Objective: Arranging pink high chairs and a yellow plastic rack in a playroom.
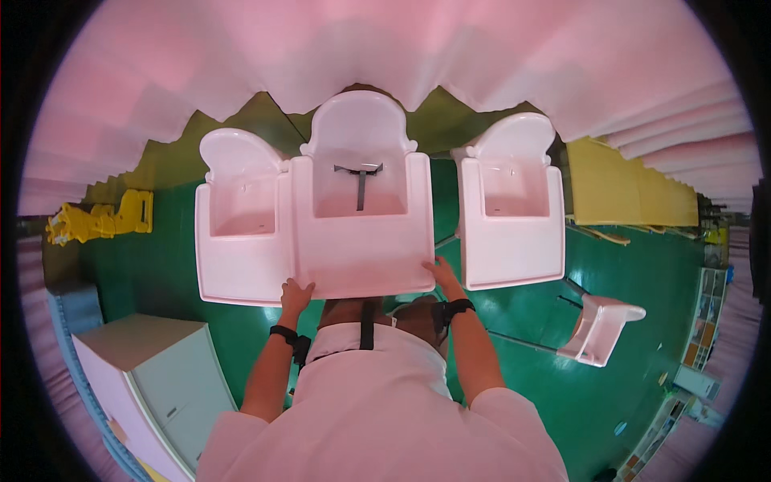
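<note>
A pink high chair with a wide tray and a dark strap on its seat stands right in front of me. At the tray's near left corner, my left hand grips the edge. My right hand holds the same tray by its right edge, close to the near corner; the fingers under the rim are hidden. Pressed against its left side is a second pink high chair. A third high chair stands to the right, with a narrow gap between.
To the right a trayless pink chair with long legs is on the green floor. A cabinet stands at lower left, a yellow toy at far left. Pink curtains hang behind; a yellow table is at far right.
</note>
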Tool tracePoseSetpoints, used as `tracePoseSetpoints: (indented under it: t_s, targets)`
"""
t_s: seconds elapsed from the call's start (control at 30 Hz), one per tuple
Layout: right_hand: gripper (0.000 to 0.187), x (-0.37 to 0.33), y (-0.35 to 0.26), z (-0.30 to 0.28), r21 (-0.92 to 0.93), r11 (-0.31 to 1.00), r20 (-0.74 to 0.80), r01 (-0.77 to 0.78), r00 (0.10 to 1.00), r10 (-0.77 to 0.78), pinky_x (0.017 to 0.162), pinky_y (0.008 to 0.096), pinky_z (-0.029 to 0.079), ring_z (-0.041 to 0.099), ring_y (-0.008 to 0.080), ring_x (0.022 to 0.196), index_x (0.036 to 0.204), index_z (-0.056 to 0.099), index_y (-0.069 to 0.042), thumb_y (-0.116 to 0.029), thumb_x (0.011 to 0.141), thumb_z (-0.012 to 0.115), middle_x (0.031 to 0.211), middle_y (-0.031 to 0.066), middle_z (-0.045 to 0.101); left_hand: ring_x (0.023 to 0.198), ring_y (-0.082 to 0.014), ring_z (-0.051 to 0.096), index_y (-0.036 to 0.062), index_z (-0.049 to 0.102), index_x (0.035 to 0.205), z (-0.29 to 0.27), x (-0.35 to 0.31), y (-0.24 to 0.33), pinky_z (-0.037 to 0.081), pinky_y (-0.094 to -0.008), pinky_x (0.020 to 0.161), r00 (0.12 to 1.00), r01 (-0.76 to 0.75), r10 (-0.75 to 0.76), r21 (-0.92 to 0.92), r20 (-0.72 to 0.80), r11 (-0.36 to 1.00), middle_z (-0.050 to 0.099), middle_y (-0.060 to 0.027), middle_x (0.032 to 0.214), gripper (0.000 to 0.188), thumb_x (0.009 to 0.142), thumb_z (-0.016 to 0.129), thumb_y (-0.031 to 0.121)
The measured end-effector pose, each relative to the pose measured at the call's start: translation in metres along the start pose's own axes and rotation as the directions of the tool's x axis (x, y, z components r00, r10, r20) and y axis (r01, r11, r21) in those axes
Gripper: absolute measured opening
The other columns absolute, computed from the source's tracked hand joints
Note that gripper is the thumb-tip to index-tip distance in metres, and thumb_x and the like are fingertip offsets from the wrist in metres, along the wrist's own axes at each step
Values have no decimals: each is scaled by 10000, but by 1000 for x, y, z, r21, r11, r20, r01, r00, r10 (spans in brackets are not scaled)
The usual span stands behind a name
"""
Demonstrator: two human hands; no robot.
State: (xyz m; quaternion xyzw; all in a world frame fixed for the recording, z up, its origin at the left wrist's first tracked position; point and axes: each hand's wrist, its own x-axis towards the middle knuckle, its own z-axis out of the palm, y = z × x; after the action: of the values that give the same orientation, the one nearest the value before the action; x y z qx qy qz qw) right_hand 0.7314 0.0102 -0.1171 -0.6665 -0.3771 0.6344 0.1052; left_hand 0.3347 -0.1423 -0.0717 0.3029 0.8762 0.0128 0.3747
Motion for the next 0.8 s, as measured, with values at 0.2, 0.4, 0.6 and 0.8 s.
tracePoseSetpoints:
  t_s: [0.2, 0.4, 0.6, 0.8]
  targets:
    - [718, 16, -10, -13, 205, 969, 194, -141, 976, 101, 881, 398, 457, 556, 258, 1064, 1311, 327, 3, -223, 768, 740, 1207, 160, 535, 1033, -445, 540, -68, 455, 1146, -15, -16, 27, 469, -502, 859, 998, -6, 13, 99, -63, 995, 487, -281, 1153, 669, 796, 650, 467]
    - [744, 9, -50, -32, 104, 977, 258, -185, 954, 153, 880, 451, 447, 546, 260, 1069, 1340, 333, -54, -269, 763, 750, 1208, 127, 543, 1025, -437, 551, -71, 452, 1161, -17, -16, 44, 461, -500, 879, 996, 43, -37, 75, -79, 996, 483, -272, 1170, 620, 789, 644, 386]
    - [797, 0, -61, -39, 36, 987, 258, -155, 956, 140, 921, 477, 410, 515, 266, 1125, 1366, 324, -55, -352, 761, 749, 1233, 131, 536, 1026, -453, 545, -73, 438, 1175, -14, -12, 44, 460, -501, 884, 998, 50, -47, 63, -45, 997, 487, -266, 1173, 509, 753, 568, 180]
    - [784, -7, -64, -49, -13, 991, 175, -135, 975, 135, 841, 435, 472, 558, 260, 1069, 1375, 331, -28, -334, 779, 738, 1228, 143, 547, 981, -470, 554, -46, 448, 1166, -17, -16, 62, 464, -523, 862, 999, 35, -34, 33, -38, 999, 500, -271, 1140, 456, 741, 524, 101]
